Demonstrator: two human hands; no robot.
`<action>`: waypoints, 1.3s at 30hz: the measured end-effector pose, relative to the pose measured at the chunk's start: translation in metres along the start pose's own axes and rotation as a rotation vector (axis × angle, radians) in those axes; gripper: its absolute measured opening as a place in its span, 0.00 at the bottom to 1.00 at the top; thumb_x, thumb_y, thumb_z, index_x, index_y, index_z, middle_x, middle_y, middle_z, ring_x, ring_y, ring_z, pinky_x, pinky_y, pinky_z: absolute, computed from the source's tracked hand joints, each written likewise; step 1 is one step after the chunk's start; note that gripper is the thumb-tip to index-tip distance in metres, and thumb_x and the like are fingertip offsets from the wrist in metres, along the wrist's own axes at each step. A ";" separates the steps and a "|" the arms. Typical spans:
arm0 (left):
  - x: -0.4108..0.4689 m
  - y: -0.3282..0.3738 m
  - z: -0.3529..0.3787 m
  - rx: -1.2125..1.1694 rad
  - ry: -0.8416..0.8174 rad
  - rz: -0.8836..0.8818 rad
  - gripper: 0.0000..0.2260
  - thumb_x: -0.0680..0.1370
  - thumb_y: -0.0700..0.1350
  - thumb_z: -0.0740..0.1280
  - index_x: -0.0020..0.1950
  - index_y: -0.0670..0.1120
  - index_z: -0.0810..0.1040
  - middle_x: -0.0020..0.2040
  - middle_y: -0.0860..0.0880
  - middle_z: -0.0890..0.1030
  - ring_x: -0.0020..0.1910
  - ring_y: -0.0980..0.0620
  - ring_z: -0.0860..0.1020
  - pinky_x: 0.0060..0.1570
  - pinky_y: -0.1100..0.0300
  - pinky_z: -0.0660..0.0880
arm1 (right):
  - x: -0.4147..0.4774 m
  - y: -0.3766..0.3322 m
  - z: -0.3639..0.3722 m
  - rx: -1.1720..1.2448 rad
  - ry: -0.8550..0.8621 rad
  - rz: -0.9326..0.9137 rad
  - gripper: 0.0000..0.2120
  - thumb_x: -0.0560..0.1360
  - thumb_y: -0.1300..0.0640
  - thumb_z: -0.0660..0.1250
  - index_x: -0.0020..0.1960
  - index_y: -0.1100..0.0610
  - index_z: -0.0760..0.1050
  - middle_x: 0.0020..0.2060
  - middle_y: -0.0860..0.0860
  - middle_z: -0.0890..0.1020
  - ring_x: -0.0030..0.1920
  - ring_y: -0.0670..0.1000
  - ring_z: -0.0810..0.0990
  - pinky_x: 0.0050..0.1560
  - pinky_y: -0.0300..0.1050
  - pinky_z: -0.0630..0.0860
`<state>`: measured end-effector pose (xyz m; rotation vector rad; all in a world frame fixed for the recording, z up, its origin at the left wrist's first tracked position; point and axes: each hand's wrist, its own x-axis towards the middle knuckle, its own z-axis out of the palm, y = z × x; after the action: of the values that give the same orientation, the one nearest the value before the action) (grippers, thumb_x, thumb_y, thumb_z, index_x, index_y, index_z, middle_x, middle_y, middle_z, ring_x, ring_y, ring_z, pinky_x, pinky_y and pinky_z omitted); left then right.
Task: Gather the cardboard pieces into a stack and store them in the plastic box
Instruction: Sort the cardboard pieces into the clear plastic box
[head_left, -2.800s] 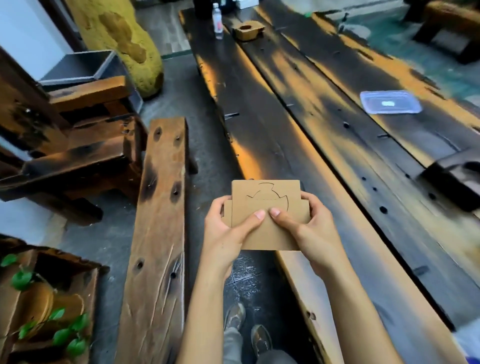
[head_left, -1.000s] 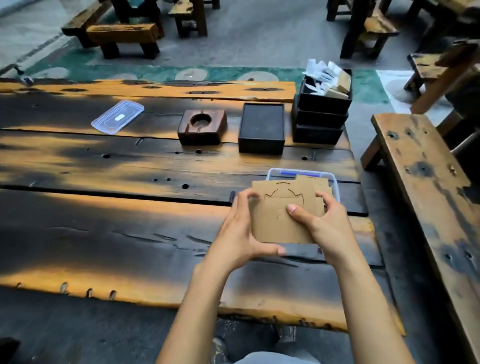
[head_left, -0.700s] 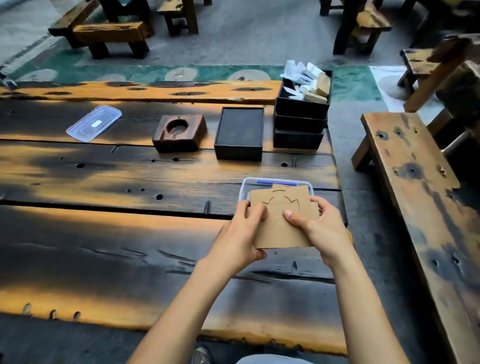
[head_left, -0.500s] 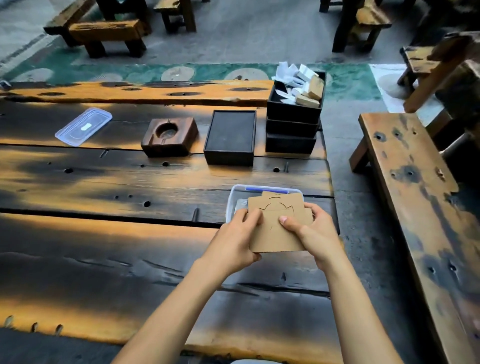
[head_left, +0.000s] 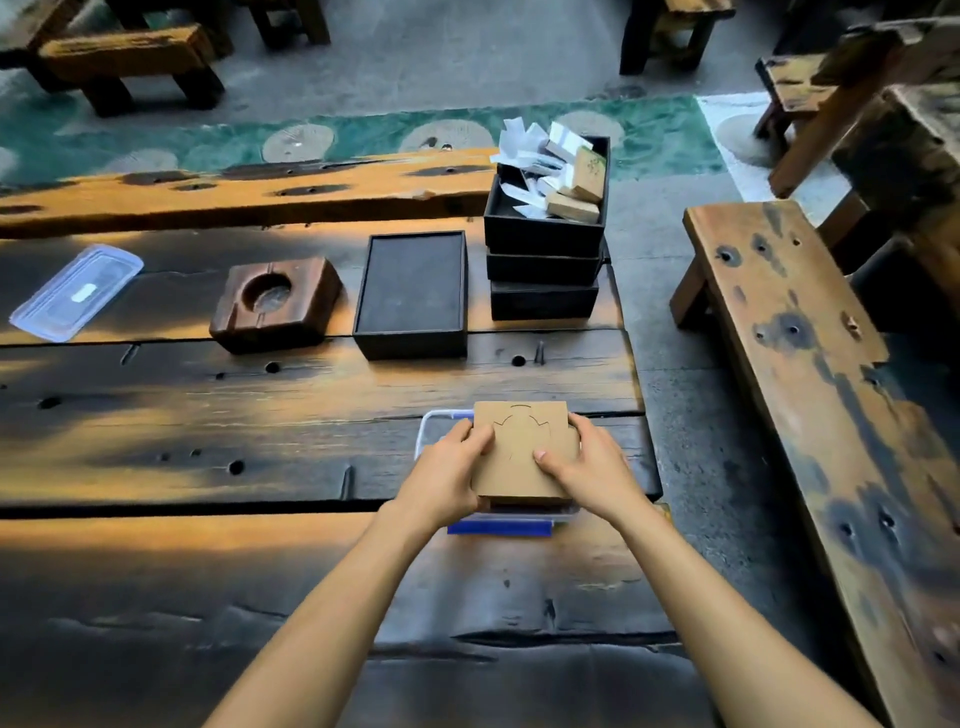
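A stack of brown cardboard pieces (head_left: 524, 447), its top sheet scored with a cut-out outline, sits low over the clear plastic box (head_left: 427, 428) with a blue clip (head_left: 498, 528) at its near end. My left hand (head_left: 449, 470) grips the stack's left edge and my right hand (head_left: 587, 467) grips its right edge, thumbs on top. The stack hides most of the box's inside; whether it rests on the bottom cannot be told. The box stands near the right end of the dark wooden table (head_left: 260, 426).
The clear lid (head_left: 78, 291) lies at the table's far left. A wooden ashtray block (head_left: 275, 304), a black tray (head_left: 413, 293) and stacked black boxes (head_left: 545, 260) with papers stand behind the box. A wooden bench (head_left: 810, 405) runs along the right.
My view swung from the table's long side to face the plastic box. Both hands carried the stack forward and lowered it from above the box down into its opening.
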<state>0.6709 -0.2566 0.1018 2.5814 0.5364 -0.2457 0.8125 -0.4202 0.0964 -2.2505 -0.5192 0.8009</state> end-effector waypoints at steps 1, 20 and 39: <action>0.009 -0.004 0.003 -0.001 -0.027 -0.005 0.29 0.66 0.45 0.82 0.58 0.46 0.67 0.60 0.48 0.72 0.54 0.43 0.76 0.48 0.50 0.76 | 0.009 0.002 0.002 -0.040 -0.009 0.017 0.34 0.73 0.44 0.74 0.75 0.51 0.67 0.67 0.56 0.76 0.69 0.57 0.73 0.68 0.51 0.70; 0.064 -0.046 0.086 0.047 -0.176 -0.091 0.33 0.70 0.43 0.76 0.69 0.52 0.62 0.73 0.48 0.64 0.53 0.36 0.80 0.46 0.44 0.81 | 0.054 0.049 0.045 -0.602 0.040 -0.085 0.37 0.78 0.34 0.60 0.77 0.58 0.62 0.66 0.53 0.77 0.62 0.57 0.70 0.61 0.53 0.73; 0.081 -0.057 0.088 -1.187 -0.146 -0.773 0.49 0.59 0.50 0.85 0.72 0.51 0.59 0.62 0.42 0.81 0.57 0.44 0.83 0.60 0.48 0.80 | 0.059 0.062 0.046 -0.384 0.068 0.034 0.30 0.74 0.38 0.71 0.71 0.44 0.63 0.62 0.53 0.66 0.63 0.57 0.67 0.56 0.56 0.76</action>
<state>0.7141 -0.2276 -0.0204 1.1369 1.1596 -0.2494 0.8331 -0.4086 0.0028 -2.6335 -0.6490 0.6827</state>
